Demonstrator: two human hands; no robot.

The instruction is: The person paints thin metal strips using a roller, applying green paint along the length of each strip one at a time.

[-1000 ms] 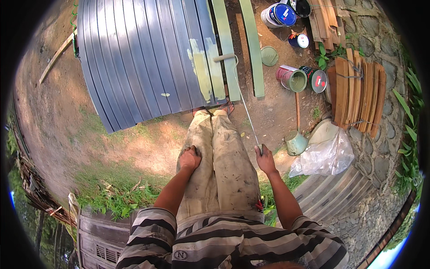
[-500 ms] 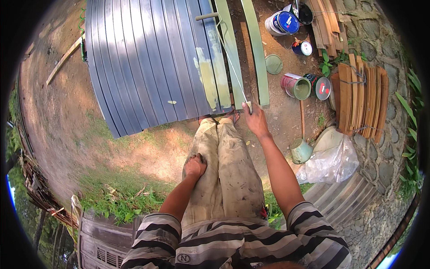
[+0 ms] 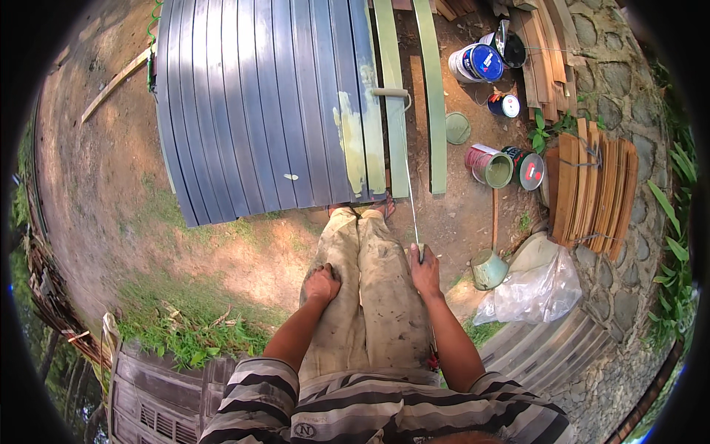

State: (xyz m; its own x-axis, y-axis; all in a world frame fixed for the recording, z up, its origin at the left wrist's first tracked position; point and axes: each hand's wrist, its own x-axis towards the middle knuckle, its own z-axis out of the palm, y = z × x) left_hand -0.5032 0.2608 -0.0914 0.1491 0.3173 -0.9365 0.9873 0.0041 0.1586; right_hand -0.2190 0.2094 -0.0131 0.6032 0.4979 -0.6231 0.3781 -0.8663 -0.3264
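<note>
My right hand (image 3: 425,271) is closed round the handle of a long-handled paint roller (image 3: 390,92), in front of my right thigh. Its thin rod runs away from me to the roller head, which lies across a pale green board (image 3: 392,140). Left of it, dark blue-grey boards (image 3: 244,126) lie side by side; the rightmost ones carry uneven patches of pale green paint (image 3: 351,140). My left hand (image 3: 323,284) rests on my left thigh, its fingers spread slightly against the stained trousers (image 3: 344,325), with no tool in it.
Another green board (image 3: 431,103) lies further right. Beyond it are a round lid (image 3: 458,128), an opened can of green paint (image 3: 500,170), other paint cans (image 3: 484,63), a long-handled dipper (image 3: 489,269), a plastic bag (image 3: 536,288) and bundled wood slats (image 3: 595,189). A stone wall (image 3: 625,185) borders the right.
My right hand has drawn back toward my body, bringing the roller nearer and to the right, from the blue-grey boards onto the green one. My left hand has stayed on the thigh.
</note>
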